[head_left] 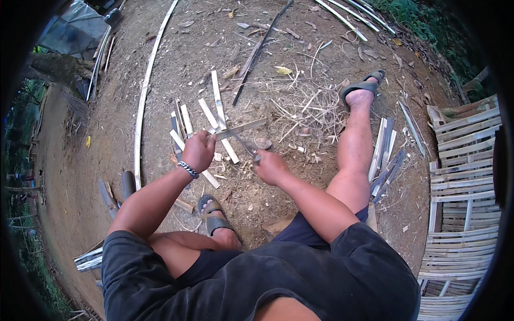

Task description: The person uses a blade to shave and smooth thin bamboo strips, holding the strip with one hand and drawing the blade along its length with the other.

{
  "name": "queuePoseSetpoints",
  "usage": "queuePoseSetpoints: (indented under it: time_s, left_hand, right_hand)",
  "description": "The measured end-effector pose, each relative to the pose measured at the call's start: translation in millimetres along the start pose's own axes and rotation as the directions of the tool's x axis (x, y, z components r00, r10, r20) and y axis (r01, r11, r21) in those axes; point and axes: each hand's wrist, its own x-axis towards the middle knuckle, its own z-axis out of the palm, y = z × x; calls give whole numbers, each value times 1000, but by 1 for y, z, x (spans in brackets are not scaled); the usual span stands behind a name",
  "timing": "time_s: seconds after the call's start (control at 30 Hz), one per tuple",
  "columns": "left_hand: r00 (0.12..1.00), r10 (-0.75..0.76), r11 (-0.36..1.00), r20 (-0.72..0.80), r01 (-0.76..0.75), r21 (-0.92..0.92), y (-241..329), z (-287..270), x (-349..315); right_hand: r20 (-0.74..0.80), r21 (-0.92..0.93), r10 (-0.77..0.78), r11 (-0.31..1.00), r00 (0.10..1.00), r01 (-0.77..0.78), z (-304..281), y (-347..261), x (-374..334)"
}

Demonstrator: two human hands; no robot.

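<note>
My left hand [197, 152] is closed round one end of a flat bamboo strip [247, 127], which points out to the right over the ground. In my right hand [271, 167] is the handle of a knife [244, 143]. Its narrow dark blade slants up and left to the strip, near the strip's middle; whether it cuts in or only touches, I cannot tell. Several pale split bamboo pieces [208, 113] lie on the soil just beyond and beneath my hands. Further right spreads a tangle of thin shavings [310, 109].
A long pale bamboo strip [145, 88] runs along the left, and a dark one [262, 51] lies ahead. Bamboo pieces [381, 150] are heaped beside my outstretched right leg. At the far right stands a slatted bamboo frame [465, 182]. Short bamboo tubes [128, 184] are at the left.
</note>
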Motion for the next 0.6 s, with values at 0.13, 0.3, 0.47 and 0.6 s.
queuePoseSetpoints:
  time_s: [0.13, 0.3, 0.47, 0.6]
  left_hand:
    - [998, 45, 997, 33, -46, 55, 0, -1, -1]
    - [996, -83, 996, -28, 84, 43, -3, -5, 2]
    - [998, 45, 997, -31, -43, 58, 0, 0, -5]
    - [998, -2, 997, -56, 7, 76, 5, 0, -5]
  right_hand:
    - [-38, 46, -31, 998, 999, 33, -14, -8, 4]
    - [-33, -39, 35, 999, 999, -36, -9, -4, 9]
    - [46, 1, -108, 994, 993, 108, -14, -7, -7]
    - [-105, 38, 261, 965, 959, -259, -36, 8, 0]
